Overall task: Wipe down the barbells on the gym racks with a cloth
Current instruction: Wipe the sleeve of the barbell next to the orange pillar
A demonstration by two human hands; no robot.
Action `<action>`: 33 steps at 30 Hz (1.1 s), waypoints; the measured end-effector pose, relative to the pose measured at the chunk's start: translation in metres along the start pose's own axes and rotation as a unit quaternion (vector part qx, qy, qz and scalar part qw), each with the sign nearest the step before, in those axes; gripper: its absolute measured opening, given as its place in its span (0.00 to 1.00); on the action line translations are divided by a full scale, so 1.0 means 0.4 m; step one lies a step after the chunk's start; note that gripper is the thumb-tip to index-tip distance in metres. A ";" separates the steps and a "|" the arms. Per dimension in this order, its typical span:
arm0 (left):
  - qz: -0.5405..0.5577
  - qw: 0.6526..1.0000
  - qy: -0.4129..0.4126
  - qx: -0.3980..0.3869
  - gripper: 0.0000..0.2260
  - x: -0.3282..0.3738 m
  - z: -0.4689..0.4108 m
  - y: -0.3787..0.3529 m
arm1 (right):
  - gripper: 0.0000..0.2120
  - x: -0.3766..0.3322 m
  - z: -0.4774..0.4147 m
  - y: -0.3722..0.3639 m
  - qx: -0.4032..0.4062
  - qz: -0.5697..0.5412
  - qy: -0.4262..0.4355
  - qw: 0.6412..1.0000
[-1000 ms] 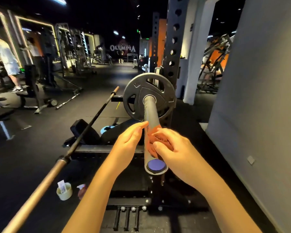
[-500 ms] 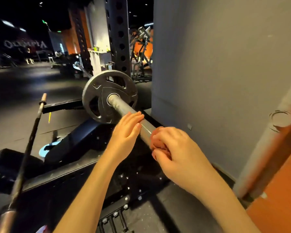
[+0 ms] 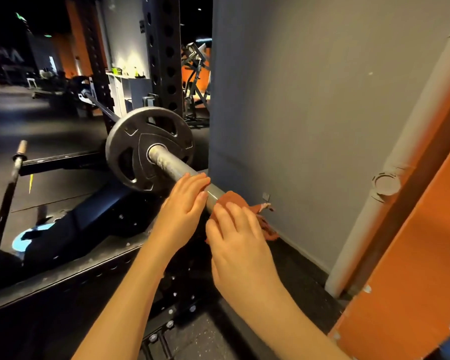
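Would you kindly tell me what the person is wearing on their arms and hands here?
Nothing is worn that shows: both forearms are bare to the frame's edge, with no sleeves, and neither the left hand nor the right hand has a glove, watch, band or visible ring.

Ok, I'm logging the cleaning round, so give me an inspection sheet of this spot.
Surface: dark rubber floor.
Job's things: barbell sleeve carries one weight plate; orange cloth over its end.
Clutter: second barbell at left.
Grippers: left hand flat on the sleeve; right hand holds the cloth.
Cables: nothing seen.
Surroundings: grey wall, black rack upright, grey pipe.
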State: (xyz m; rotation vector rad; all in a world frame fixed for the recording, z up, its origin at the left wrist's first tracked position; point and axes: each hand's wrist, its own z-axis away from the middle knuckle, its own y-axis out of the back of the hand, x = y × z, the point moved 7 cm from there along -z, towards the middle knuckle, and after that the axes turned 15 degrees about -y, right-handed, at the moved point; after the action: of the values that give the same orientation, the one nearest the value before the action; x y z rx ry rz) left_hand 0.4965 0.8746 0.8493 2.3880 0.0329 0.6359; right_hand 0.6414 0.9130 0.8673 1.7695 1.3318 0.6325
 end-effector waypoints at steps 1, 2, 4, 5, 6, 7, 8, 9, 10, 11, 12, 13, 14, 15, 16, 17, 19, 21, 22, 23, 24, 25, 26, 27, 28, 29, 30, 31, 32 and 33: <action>-0.002 1.000 -0.005 0.000 0.17 0.000 0.002 0.000 | 0.23 -0.004 -0.011 -0.002 0.014 -0.018 -0.005 1.000; -0.002 1.000 -0.009 0.002 0.18 -0.001 0.003 -0.001 | 0.21 -0.003 -0.022 0.001 0.024 -0.046 -0.012 0.999; 0.002 1.000 -0.011 0.005 0.18 -0.003 0.006 -0.001 | 0.19 0.009 -0.026 0.014 0.049 -0.089 -0.028 0.994; 0.004 1.000 -0.014 0.007 0.19 -0.003 0.006 -0.002 | 0.19 0.020 -0.019 0.019 0.066 -0.098 -0.035 0.992; 0.007 1.000 -0.016 0.009 0.20 -0.002 0.007 -0.004 | 0.20 0.031 -0.007 0.024 0.084 -0.098 -0.040 0.991; 0.011 1.000 -0.015 0.010 0.22 -0.002 0.008 -0.005 | 0.21 0.039 0.004 0.028 0.102 -0.093 -0.041 0.990; 0.013 1.000 -0.012 0.010 0.23 -0.003 0.010 -0.006 | 0.21 0.044 0.010 0.031 0.115 -0.088 -0.042 0.989; 0.014 1.000 -0.012 0.011 0.23 -0.005 0.011 -0.008 | 0.21 0.047 0.008 0.032 0.127 -0.084 -0.045 0.987; 0.014 1.000 -0.013 0.013 0.23 -0.007 0.012 -0.008 | 0.21 0.048 -0.001 0.032 0.136 -0.081 -0.054 0.986; 0.014 1.000 -0.018 0.013 0.23 -0.009 0.013 -0.008 | 0.21 0.049 -0.017 0.032 0.142 -0.075 -0.071 0.984; 0.013 1.000 -0.027 0.010 0.23 -0.011 0.012 -0.009 | 0.20 0.049 -0.036 0.031 0.145 -0.068 -0.095 0.982; 0.010 0.999 -0.039 0.004 0.24 -0.013 0.011 -0.010 | 0.18 0.048 -0.053 0.030 0.147 -0.060 -0.119 0.980; 0.005 0.999 -0.051 -0.002 0.25 -0.015 0.009 -0.010 | 0.17 0.046 -0.064 0.029 0.148 -0.052 -0.139 0.978; 0.000 0.998 -0.063 -0.008 0.25 -0.017 0.008 -0.009 | 0.17 0.043 -0.066 0.027 0.149 -0.043 -0.153 0.976; -0.003 0.997 -0.076 -0.014 0.25 -0.020 0.008 -0.007 | 0.18 0.037 -0.057 0.024 0.150 -0.028 -0.159 0.975; -0.006 0.996 -0.089 -0.022 0.25 -0.024 0.007 -0.002 | 0.20 0.029 -0.041 0.020 0.152 -0.008 -0.157 0.976; -0.008 0.992 -0.116 -0.047 0.25 -0.037 0.003 0.006 | 0.24 0.016 -0.002 0.010 0.157 0.030 -0.139 0.977; -0.010 0.986 -0.148 -0.082 0.25 -0.049 -0.005 0.014 | 0.28 0.018 0.027 0.003 0.166 0.059 -0.148 0.973; -0.011 0.981 -0.165 -0.100 0.25 -0.057 -0.011 0.020 | 0.30 0.018 0.031 0.000 0.171 0.070 -0.169 0.968; -0.008 0.977 -0.177 -0.117 0.25 -0.066 -0.020 0.027 | 0.30 0.012 0.026 -0.002 0.179 0.077 -0.196 0.961; -0.001 0.975 -0.178 -0.130 0.24 -0.081 -0.030 0.033 | 0.30 -0.004 0.011 -0.006 0.189 0.080 -0.226 0.952; 0.008 0.976 -0.168 -0.138 0.23 -0.099 -0.041 0.040 | 0.29 -0.025 -0.011 -0.014 0.198 0.082 -0.251 0.944; 0.021 0.978 -0.155 -0.141 0.22 -0.121 -0.050 0.045 | 0.28 -0.052 -0.038 -0.030 0.200 0.086 -0.265 0.939; 0.033 0.979 -0.147 -0.138 0.22 -0.137 -0.057 0.049 | 0.28 -0.078 -0.065 -0.052 0.193 0.094 -0.268 0.939; 0.041 0.979 -0.150 -0.132 0.22 -0.145 -0.058 0.054 | 0.29 -0.100 -0.087 -0.075 0.181 0.105 -0.264 0.942; 0.044 0.978 -0.158 -0.127 0.23 -0.148 -0.056 0.055 | 0.29 -0.112 -0.097 -0.093 0.170 0.114 -0.256 0.945; 0.046 0.978 -0.164 -0.124 0.22 -0.150 -0.054 0.055 | 0.29 -0.113 -0.097 -0.099 0.165 0.121 -0.249 0.947; 0.045 0.977 -0.165 -0.125 0.22 -0.151 -0.053 0.055 | 0.29 -0.104 -0.087 -0.092 0.164 0.123 -0.248 0.947; 0.042 0.977 -0.164 -0.127 0.22 -0.152 -0.054 0.055 | 0.30 -0.091 -0.068 -0.079 0.168 0.126 -0.252 0.945; 0.038 0.977 -0.164 -0.130 0.22 -0.152 -0.056 0.056 | 0.30 -0.078 -0.044 -0.065 0.176 0.133 -0.257 0.941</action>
State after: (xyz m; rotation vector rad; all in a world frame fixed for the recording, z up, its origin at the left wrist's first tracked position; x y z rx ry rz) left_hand 0.4298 0.8592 0.8514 2.2156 -0.2694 0.2528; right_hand 0.6039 0.8916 0.8577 2.2321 0.8849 0.0422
